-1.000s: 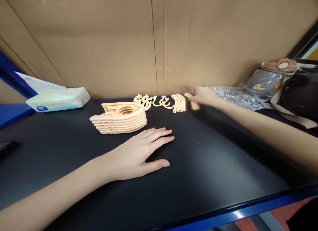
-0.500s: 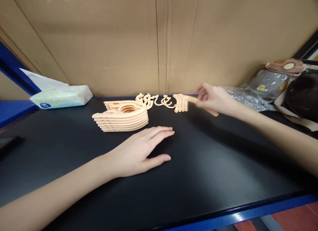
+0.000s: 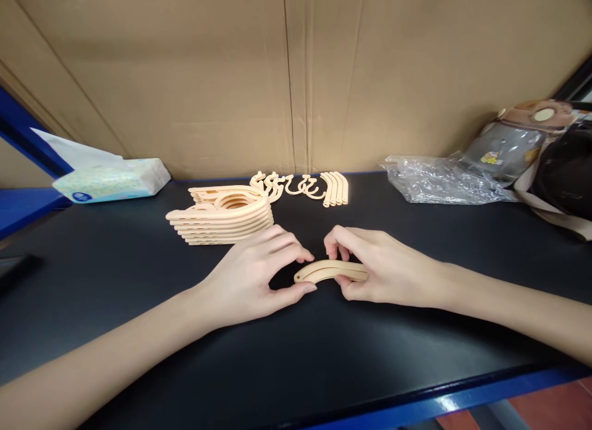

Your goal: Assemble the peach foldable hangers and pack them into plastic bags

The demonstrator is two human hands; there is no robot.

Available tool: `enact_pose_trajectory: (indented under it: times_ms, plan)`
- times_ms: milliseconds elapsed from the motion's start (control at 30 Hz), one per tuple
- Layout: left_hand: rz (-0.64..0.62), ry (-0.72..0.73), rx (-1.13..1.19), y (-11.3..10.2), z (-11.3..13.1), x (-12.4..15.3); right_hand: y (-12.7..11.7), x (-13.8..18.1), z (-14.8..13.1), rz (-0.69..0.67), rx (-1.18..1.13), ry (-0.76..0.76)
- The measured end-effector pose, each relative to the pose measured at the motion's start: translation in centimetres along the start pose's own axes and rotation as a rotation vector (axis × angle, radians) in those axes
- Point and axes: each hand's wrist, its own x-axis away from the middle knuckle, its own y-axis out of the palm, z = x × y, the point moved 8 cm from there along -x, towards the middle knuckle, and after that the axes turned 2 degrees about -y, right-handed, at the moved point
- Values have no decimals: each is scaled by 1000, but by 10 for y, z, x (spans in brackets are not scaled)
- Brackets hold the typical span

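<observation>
My right hand (image 3: 383, 263) pinches a curved beige hanger arm (image 3: 324, 271) between thumb and fingers, over the middle of the black table. Its right end is covered by my palm. Around the left end of this piece, my left hand (image 3: 261, 272) has its thumb and fingers apart, the thumb tip at the near edge; whether it touches is hard to tell. Behind my left hand stands a stack of beige folding hanger pieces (image 3: 222, 223). Several loose hanger hooks (image 3: 296, 186) lie farther back, beside a row of similar curved arms (image 3: 335, 189).
A tissue pack (image 3: 113, 182) lies at the back left. At the back right are a clear plastic bag (image 3: 430, 180), a bottle (image 3: 504, 146) and a dark bag with a strap (image 3: 567, 177). Cardboard (image 3: 185, 78) walls off the rear of the black table (image 3: 296, 362).
My right hand has brought the hanger arm from the back right to the middle, close to my left hand. My left hand has stayed nearly in place, its fingers more bent.
</observation>
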Motion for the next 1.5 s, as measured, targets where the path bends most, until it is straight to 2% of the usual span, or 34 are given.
enact_pose_trajectory:
  times_ms: [400, 833, 1000, 1100, 1267, 1400, 1500]
  plan:
    - [-79, 25, 70, 3, 4, 0, 3, 2, -1, -20, 9, -24]
    - [-38, 53, 45, 1, 4, 1, 1, 5, -3, -29, 76, -114]
    - [-6, 60, 20, -1, 3, 2, -15, 1, 0, 51, 78, -142]
    - [-3, 64, 26, 0, 1, 4, -29, -10, 9, 105, 166, -124]
    - [-43, 23, -19, 5, -6, 6, -44, -46, 28, 132, 443, -150]
    - [-119, -10, -91, 11, -8, 6, -43, -80, 43, 125, 662, -148]
    - [-160, -1, -115, 12, -7, 5, -37, -104, 51, 105, 707, -156]
